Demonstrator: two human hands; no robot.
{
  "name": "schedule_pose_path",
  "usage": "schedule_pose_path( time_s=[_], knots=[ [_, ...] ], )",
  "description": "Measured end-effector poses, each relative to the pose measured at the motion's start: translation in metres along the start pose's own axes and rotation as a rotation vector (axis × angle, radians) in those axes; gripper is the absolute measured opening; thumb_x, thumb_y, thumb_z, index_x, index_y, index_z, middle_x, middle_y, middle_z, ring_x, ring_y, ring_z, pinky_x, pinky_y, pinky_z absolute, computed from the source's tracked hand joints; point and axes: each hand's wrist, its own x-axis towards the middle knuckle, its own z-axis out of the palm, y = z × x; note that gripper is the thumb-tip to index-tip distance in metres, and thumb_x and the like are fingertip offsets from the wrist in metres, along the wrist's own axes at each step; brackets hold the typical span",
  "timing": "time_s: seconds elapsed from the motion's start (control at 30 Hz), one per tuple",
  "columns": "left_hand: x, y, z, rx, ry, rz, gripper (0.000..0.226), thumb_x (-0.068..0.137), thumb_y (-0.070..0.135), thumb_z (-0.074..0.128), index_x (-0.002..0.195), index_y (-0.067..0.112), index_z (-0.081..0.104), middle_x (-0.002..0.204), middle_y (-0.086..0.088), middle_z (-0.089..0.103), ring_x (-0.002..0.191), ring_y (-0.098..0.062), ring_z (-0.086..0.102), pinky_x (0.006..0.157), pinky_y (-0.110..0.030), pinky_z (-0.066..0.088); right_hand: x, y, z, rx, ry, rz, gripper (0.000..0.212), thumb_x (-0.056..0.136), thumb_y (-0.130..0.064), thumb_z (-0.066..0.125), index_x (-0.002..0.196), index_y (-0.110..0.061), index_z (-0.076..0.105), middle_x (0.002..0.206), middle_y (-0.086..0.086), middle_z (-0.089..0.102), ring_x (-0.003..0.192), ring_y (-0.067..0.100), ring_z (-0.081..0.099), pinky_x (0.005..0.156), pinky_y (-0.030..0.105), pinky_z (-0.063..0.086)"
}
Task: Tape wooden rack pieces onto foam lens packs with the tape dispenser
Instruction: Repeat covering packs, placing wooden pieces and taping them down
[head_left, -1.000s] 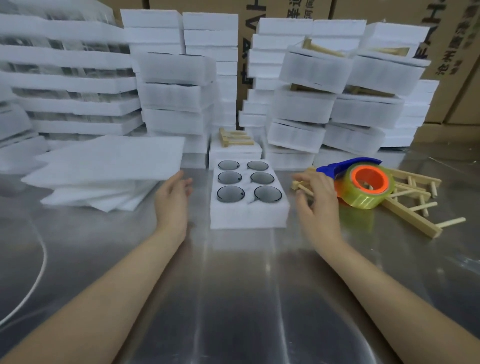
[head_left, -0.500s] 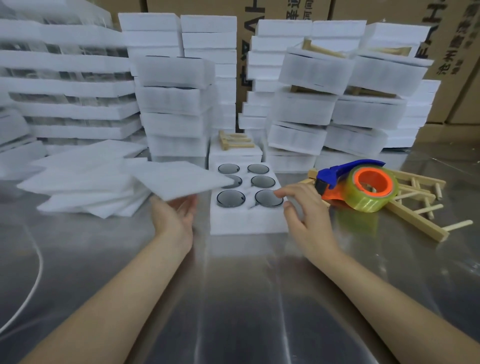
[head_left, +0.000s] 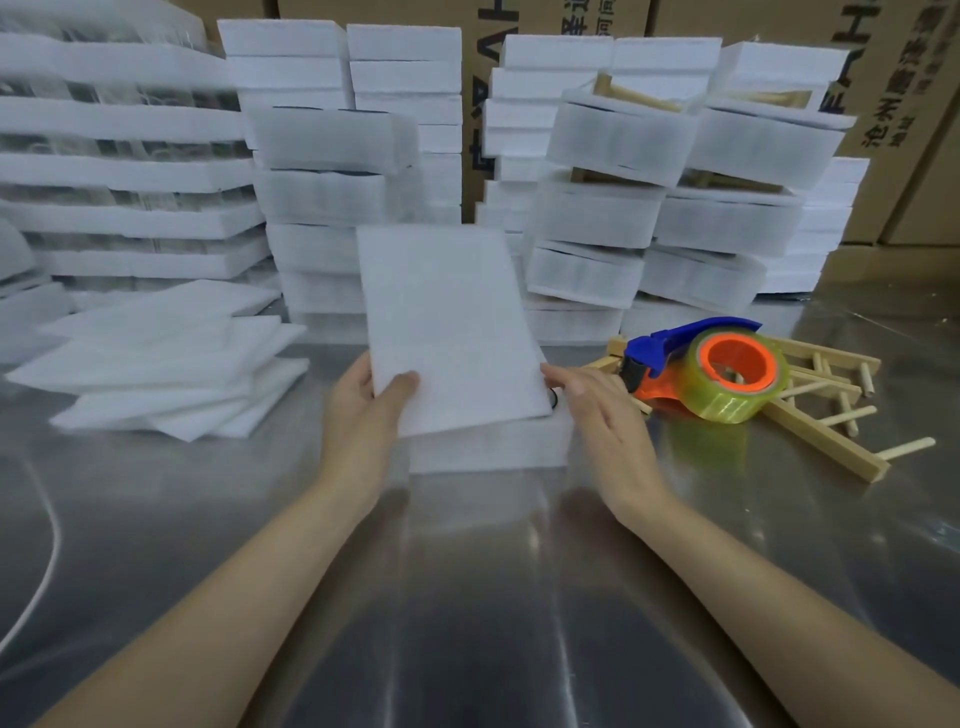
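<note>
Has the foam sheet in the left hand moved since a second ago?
Yes. The foam sheet, held by the left hand, moved right from the sheet pile to over the foam lens pack.

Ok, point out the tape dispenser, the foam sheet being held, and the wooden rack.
tape dispenser (head_left: 706, 364): head view, orange core.
foam sheet (head_left: 447, 322): head view, flat face.
wooden rack (head_left: 826, 441): head view, near rail.

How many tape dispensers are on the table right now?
1. The tape dispenser lies on loose wooden rack pieces, right of the foam sheet that the left hand holds over the foam pack. More could be hidden behind the foam stacks.
</note>
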Motion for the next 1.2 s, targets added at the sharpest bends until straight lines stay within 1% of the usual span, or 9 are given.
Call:
schedule_pose_path(
  time_s=[0.13, 0.2, 0.43, 0.6, 0.73, 0.83, 0.97, 1.1, 1.2],
  knots=[
    [0.0, -0.003, -0.002, 0.158, -0.038, 0.0, 0.024, 0.092, 0.016, 0.06, 0.111, 0.031, 0.065, 0.107, 0.017, 0.071, 0.098, -0.003, 0.067, 0.077, -0.013, 0.051, 0.0, 0.006, 0.002, -0.009, -0.033, 0.098, 0.026, 0.098, -0.017, 0.054, 0.123, -0.024, 0.06, 0.109, -0.021, 0.055, 0.114, 0.008, 0.048, 0.08, 0.005, 0.035],
    [0.002, -0.005, -0.005, 0.199, -0.093, -0.048, 0.028, 0.095, 0.022, 0.057, 0.121, 0.03, 0.063, 0.122, 0.01, 0.065, 0.108, -0.005, 0.063, 0.09, -0.02, 0.049, -0.001, 0.008, 0.005, -0.026, -0.026, 0.107, 0.031, 0.095, -0.013, 0.057, 0.126, -0.021, 0.059, 0.106, -0.023, 0.052, 0.113, 0.01, 0.046, 0.078, 0.004, 0.036],
    [0.001, -0.007, -0.001, 0.253, -0.112, 0.022, 0.023, 0.098, 0.014, 0.052, 0.119, 0.014, 0.06, 0.121, -0.006, 0.062, 0.109, -0.018, 0.06, 0.095, -0.034, 0.047, 0.001, 0.018, 0.005, -0.051, -0.023, 0.11, 0.049, 0.078, -0.023, 0.079, 0.123, -0.016, 0.064, 0.114, -0.005, 0.061, 0.107, -0.002, 0.05, 0.083, 0.011, 0.044],
    [-0.004, -0.012, 0.002, 0.424, -0.201, 0.062, 0.036, 0.098, 0.032, 0.051, 0.133, 0.039, 0.046, 0.119, 0.019, 0.05, 0.102, 0.02, 0.05, 0.084, -0.002, 0.037, 0.007, 0.022, -0.001, 0.01, 0.123, 0.123, 0.045, 0.075, -0.021, 0.081, 0.117, -0.009, 0.069, 0.104, -0.01, 0.064, 0.101, 0.003, 0.058, 0.087, 0.007, 0.04],
    [-0.003, -0.016, 0.0, 0.363, -0.278, 0.009, 0.053, 0.097, 0.023, 0.054, 0.146, 0.025, 0.035, 0.147, 0.022, 0.034, 0.127, 0.02, 0.031, 0.098, 0.003, 0.024, 0.01, 0.026, -0.008, 0.023, 0.041, 0.185, 0.044, 0.075, -0.024, 0.08, 0.116, -0.012, 0.07, 0.109, -0.002, 0.065, 0.106, 0.009, 0.057, 0.094, 0.012, 0.038],
    [-0.003, -0.016, -0.009, 0.495, -0.354, 0.029, 0.066, 0.091, 0.034, 0.06, 0.149, 0.028, 0.03, 0.15, 0.027, 0.019, 0.118, 0.036, 0.018, 0.096, 0.008, 0.017, 0.008, 0.027, -0.008, 0.042, 0.048, 0.176, 0.041, 0.075, -0.025, 0.08, 0.113, -0.014, 0.071, 0.107, -0.001, 0.064, 0.106, 0.011, 0.057, 0.092, 0.011, 0.038],
    [-0.001, -0.01, -0.018, 0.616, -0.421, -0.001, 0.094, 0.077, 0.048, 0.07, 0.152, 0.03, 0.017, 0.154, 0.023, 0.024, 0.137, 0.011, 0.024, 0.113, -0.014, 0.023, 0.009, 0.028, -0.01, 0.027, 0.023, 0.145, 0.045, 0.071, -0.029, 0.078, 0.112, -0.009, 0.071, 0.103, 0.005, 0.061, 0.101, 0.014, 0.054, 0.079, 0.013, 0.045],
    [0.003, -0.008, -0.022, 0.726, -0.348, 0.055, 0.1, 0.065, 0.055, 0.075, 0.149, 0.024, 0.032, 0.145, 0.014, 0.044, 0.127, 0.004, 0.043, 0.084, 0.007, 0.031, 0.011, 0.027, -0.014, 0.041, -0.056, 0.115, 0.05, 0.07, -0.025, 0.077, 0.115, -0.005, 0.069, 0.104, 0.008, 0.056, 0.099, 0.011, 0.054, 0.08, 0.014, 0.052],
    [0.004, -0.01, -0.022, 0.761, -0.313, 0.115, 0.102, 0.058, 0.059, 0.075, 0.146, 0.02, 0.039, 0.146, 0.011, 0.044, 0.127, 0.003, 0.044, 0.082, 0.01, 0.03, 0.011, 0.026, -0.017, 0.03, -0.111, 0.1, 0.042, 0.075, -0.018, 0.078, 0.115, -0.008, 0.069, 0.115, 0.004, 0.053, 0.108, 0.009, 0.053, 0.087, 0.018, 0.053]
  ],
)
